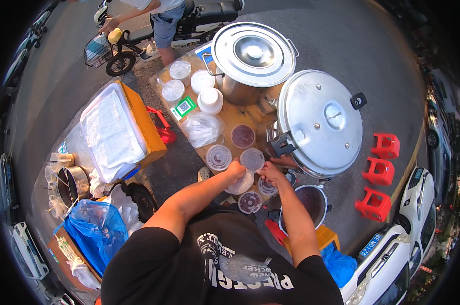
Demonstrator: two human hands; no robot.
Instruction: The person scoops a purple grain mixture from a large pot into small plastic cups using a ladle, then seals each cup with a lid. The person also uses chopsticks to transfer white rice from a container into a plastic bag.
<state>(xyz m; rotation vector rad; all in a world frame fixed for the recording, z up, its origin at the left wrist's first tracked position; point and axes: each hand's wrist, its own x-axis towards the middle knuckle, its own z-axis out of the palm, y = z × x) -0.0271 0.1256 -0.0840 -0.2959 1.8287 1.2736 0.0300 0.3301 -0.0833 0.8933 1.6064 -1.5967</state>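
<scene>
A round clear plastic lid [252, 158] lies between my two hands at the near edge of the wooden table [234, 116]. My left hand [235, 170] grips its left rim with curled fingers. At its lower right rim is my right hand [269, 172], fingers pinched on the edge. Whether a bowl sits under the lid is hard to tell. Other lidded plastic bowls stand close around: one [219, 157] left, one [240, 183] below my left hand, one [267, 187] below my right, one [249, 202] nearest me. Just beyond, an uncovered bowl [243, 136] holds something dark red.
A lidded steel stockpot [254, 53] and a large aluminium pressure cooker [321, 122] occupy the table's far and right sides. Stacked white containers [210, 100] and a plastic bag [202, 129] lie left. A pot [308, 207] stands low right. Beyond, a person [167, 23] stands beside a scooter.
</scene>
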